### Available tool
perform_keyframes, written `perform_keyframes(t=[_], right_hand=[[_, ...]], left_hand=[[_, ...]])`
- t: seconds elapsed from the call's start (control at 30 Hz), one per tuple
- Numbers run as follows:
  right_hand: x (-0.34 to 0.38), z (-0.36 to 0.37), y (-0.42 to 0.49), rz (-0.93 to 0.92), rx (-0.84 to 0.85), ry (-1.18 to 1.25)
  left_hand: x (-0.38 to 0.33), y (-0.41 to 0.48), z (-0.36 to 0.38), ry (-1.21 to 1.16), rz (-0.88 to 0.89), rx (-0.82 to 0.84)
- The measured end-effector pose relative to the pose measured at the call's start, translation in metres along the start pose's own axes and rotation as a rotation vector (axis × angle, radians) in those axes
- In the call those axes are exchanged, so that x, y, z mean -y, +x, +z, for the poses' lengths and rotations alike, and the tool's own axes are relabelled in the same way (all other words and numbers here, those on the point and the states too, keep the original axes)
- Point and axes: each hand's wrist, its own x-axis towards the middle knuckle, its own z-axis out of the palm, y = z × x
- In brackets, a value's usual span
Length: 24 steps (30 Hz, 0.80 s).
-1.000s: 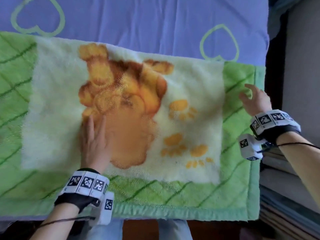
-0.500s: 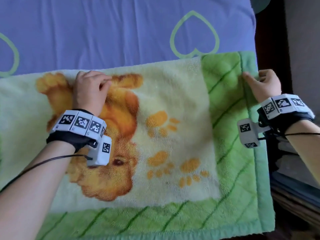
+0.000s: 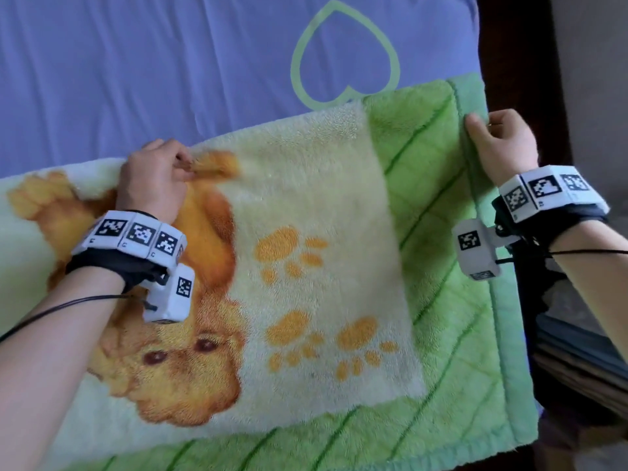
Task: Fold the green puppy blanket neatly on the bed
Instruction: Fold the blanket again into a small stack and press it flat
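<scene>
The left hand (image 3: 154,180) is pinching the far edge of the green puppy blanket (image 3: 323,205) between thumb and curled fingers, right at the orange puppy print. The right hand (image 3: 501,144) is gripping the blanket's right green border near its far corner, with the fingers curled round the hem. The blanket is lying spread out, print side up, across the near part of the bed (image 3: 153,62), which is showing a purple sheet with a green heart outline (image 3: 392,56). A coded marker band (image 3: 132,234) is sitting on each wrist.
</scene>
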Motion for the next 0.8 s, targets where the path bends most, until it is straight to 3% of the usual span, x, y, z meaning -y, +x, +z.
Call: perform_keyframes(t=[0.1,0.27,0.6,0.8], right_hand=[[-0.016,-0.008,-0.011,-0.039,0.121,-0.04],[-0.059,-0.012,-0.044,-0.015,0.204,-0.103],[-0.116,-0.026,-0.123,0.027,0.226,-0.07],[-0.156,-0.03,-0.179,0.107,0.256,-0.032]], left_hand=[[-0.004,0.006,-0.008,0.01,-0.044,-0.128],[-0.031,-0.01,0.007,-0.003,-0.137,-0.068],[-0.064,-0.169,0.047,0.107,0.074,0.323],[-0.07,-0.257,0.065,0.225,0.061,0.448]])
